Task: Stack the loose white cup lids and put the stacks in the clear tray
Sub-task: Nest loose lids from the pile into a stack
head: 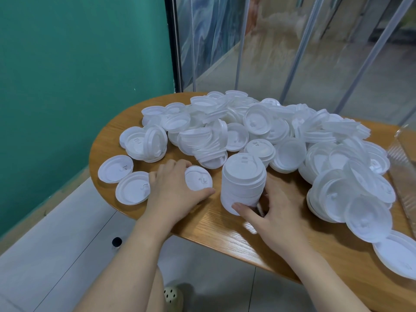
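Nearest to me, my right hand (275, 204) is cupped around the base of the stack (243, 183) of white lids, thumb across its near side and fingers curled behind it. The grip is partly closed around the stack, which stands upright on the wooden table (225, 228). The stack leans slightly, so I judge that a hard squeeze at the bottom could splay the upper lids, and a quick lift could shed them.

My left hand (174, 190) lies flat, fingers spread and loosely curved over a single lid (199, 177). It presses down more than it pinches, so I cannot tell whether the lid is actually gripped. Thin lids lie flush on the wood — the risk is that the fingers slide over the rim and push the lid towards the table edge instead of raising it. Two more single lids (116, 168) sit just beside that hand, close to the edge, and a sweep of the wrist could knock them to the floor.

Beyond both hands lies the main heap (236, 131), loose and overlapping, with short nested runs lying on their sides. Pulling one out may bring its neighbours sliding down.

At the far right, only a part of the clear tray (403, 163) shows — lids crowd against its near wall, so a stack carried across could clip them.
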Motion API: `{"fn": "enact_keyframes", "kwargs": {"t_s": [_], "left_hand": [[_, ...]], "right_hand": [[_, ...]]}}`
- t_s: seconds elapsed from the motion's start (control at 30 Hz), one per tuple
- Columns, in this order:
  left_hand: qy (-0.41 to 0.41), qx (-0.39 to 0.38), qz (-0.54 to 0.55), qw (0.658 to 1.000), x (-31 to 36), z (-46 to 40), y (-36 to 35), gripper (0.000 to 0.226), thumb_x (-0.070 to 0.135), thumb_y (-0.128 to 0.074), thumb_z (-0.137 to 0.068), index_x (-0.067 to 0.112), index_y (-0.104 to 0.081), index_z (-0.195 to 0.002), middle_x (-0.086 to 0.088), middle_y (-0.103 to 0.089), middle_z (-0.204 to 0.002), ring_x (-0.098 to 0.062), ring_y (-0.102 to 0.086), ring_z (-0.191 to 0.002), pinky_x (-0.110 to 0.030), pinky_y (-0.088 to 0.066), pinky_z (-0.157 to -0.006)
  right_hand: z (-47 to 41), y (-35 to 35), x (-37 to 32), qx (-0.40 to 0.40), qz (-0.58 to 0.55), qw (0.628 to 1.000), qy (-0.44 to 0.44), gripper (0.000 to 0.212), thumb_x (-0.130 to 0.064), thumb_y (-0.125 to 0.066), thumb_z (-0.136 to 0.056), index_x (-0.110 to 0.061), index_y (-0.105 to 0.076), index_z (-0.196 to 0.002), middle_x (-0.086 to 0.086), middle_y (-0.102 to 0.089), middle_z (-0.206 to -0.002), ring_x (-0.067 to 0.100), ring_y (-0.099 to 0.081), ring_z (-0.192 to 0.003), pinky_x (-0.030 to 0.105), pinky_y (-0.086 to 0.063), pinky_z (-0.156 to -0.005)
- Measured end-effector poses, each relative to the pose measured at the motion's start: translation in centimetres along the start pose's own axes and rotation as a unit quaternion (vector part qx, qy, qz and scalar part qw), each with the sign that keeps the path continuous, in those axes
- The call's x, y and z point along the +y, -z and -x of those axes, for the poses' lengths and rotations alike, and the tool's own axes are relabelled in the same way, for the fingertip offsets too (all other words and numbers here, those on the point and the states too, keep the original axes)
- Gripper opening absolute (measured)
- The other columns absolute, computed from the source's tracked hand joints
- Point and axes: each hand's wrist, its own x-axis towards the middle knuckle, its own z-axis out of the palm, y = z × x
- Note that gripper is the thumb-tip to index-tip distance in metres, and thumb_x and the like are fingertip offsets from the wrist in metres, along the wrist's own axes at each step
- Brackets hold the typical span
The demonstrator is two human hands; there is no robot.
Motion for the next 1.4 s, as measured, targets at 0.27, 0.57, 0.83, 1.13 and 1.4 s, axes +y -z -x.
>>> {"fn": "enact_keyframes", "kwargs": {"t_s": [0.27,0.57,0.83,1.13,1.4], "left_hand": [[-0.021,-0.029,-0.046,0.998,0.3,0.2,0.1,0.076,0.072,-0.076,-0.07,0.036,-0.053,-0.133,0.011,-0.041,-0.115,-0.016,-0.039,-0.117,-0.031,-0.018,-0.093],[0.011,0.077,0.171,0.982,1.4,0.6,0.8,0.068,0.061,-0.084,-0.068,0.032,-0.053,-0.122,0.022,-0.058,-0.112,-0.009,-0.052,-0.108,-0.032,-0.046,-0.098],[-0.138,0.141,0.315,0.928,3.7,2.3,0.8,0.075,0.06,-0.07,-0.079,0.023,-0.056,-0.143,0.015,-0.058,-0.133,0.0,-0.053,-0.128,-0.013,-0.042,-0.103],[-0.145,0.015,0.332,0.932,6.2,2.3,-1.0,0.087,0.053,-0.091,-0.07,0.037,-0.048,-0.143,0.027,-0.054,-0.138,0.004,-0.047,-0.133,-0.014,-0.039,-0.108],[-0.129,-0.01,0.331,0.935,6.0,2.1,-2.3,0.075,0.032,-0.093,-0.075,0.035,-0.055,-0.139,0.026,-0.059,-0.131,0.007,-0.051,-0.127,-0.011,-0.042,-0.103]], "right_hand": [[0.1,0.0,0.1,-0.002,0.006,1.0,0.001,0.065,-0.048,-0.085,-0.079,-0.066,-0.041,-0.124,-0.056,-0.048,-0.12,-0.021,-0.047,-0.118,0.003,-0.039,-0.088],[0.0,-0.1,0.2,-0.001,-0.002,1.0,0.006,0.064,-0.045,-0.086,-0.079,-0.061,-0.045,-0.126,-0.051,-0.052,-0.121,-0.02,-0.049,-0.117,-0.001,-0.037,-0.088],[-0.2,-0.2,0.2,-0.003,-0.008,1.0,0.007,0.068,-0.045,-0.086,-0.079,-0.047,-0.052,-0.139,-0.04,-0.059,-0.125,-0.01,-0.055,-0.12,0.015,-0.044,-0.094],[-0.2,-0.1,-0.1,0.002,-0.021,1.0,0.018,0.057,-0.051,-0.082,-0.08,-0.039,-0.06,-0.131,-0.031,-0.065,-0.121,-0.005,-0.06,-0.116,0.013,-0.045,-0.088],[-0.2,-0.2,0.2,0.005,-0.017,1.0,0.017,0.069,-0.06,-0.077,-0.076,-0.04,-0.055,-0.139,-0.033,-0.06,-0.129,-0.009,-0.054,-0.123,0.009,-0.04,-0.095]]}}
